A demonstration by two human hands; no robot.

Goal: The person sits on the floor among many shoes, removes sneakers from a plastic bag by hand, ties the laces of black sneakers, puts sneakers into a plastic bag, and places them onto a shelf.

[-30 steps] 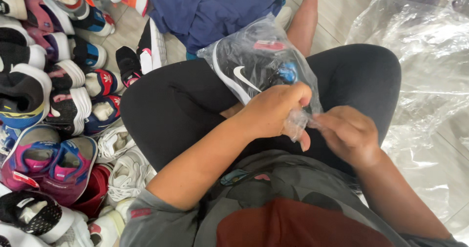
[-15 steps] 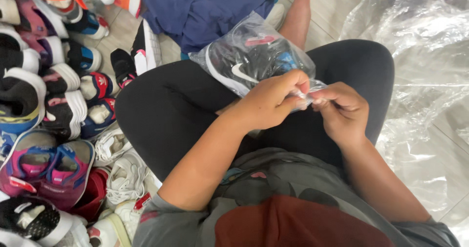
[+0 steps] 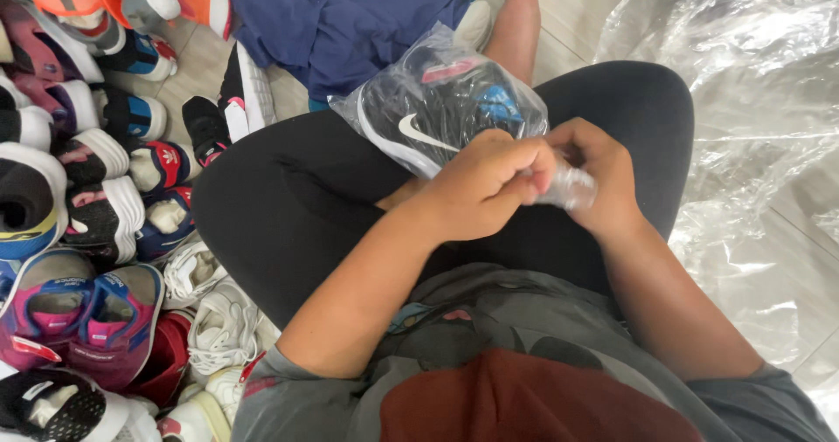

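A clear plastic bag (image 3: 437, 101) with dark sneakers inside rests on my lap, over black leggings. My left hand (image 3: 481, 189) grips the bag's open end, its fingers curled around the bunched plastic. My right hand (image 3: 594, 176) meets it from the right and pinches the same twisted plastic neck (image 3: 572, 187). Both hands touch each other above my thighs.
Many small sneakers (image 3: 96, 232) lie packed on the floor at the left. A blue garment (image 3: 341, 18) lies beyond my knees. A large sheet of clear plastic (image 3: 752, 119) covers the tiled floor at the right. A bare foot (image 3: 516, 14) shows at the top.
My hands have come together on the bag's end and moved slightly up and left. The bagged shoes stay on my lap.
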